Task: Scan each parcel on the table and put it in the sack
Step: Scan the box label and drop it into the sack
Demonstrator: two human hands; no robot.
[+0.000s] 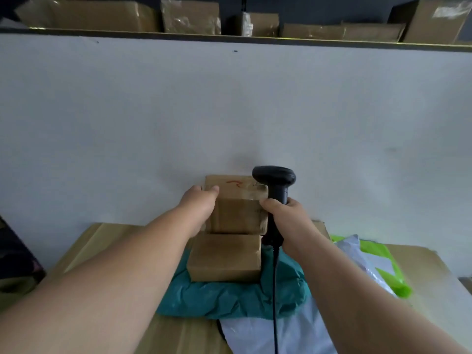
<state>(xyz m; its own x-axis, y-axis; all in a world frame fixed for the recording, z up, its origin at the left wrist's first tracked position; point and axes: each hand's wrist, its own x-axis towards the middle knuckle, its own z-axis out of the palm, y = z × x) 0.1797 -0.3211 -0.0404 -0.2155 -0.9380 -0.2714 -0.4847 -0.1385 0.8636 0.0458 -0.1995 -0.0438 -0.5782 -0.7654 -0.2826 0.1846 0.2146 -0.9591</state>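
Left hand (201,201) grips the parcel (238,213) by its left side; right hand (284,213) clasps the scanner (274,178) beside it.

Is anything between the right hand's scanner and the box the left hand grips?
Nothing visible does. The scanner in the right hand sits at the right edge of the box, and the left hand grips only its left side.

Brown parcel (237,213) upright just above second box (224,256) lying on teal mailer (229,297).
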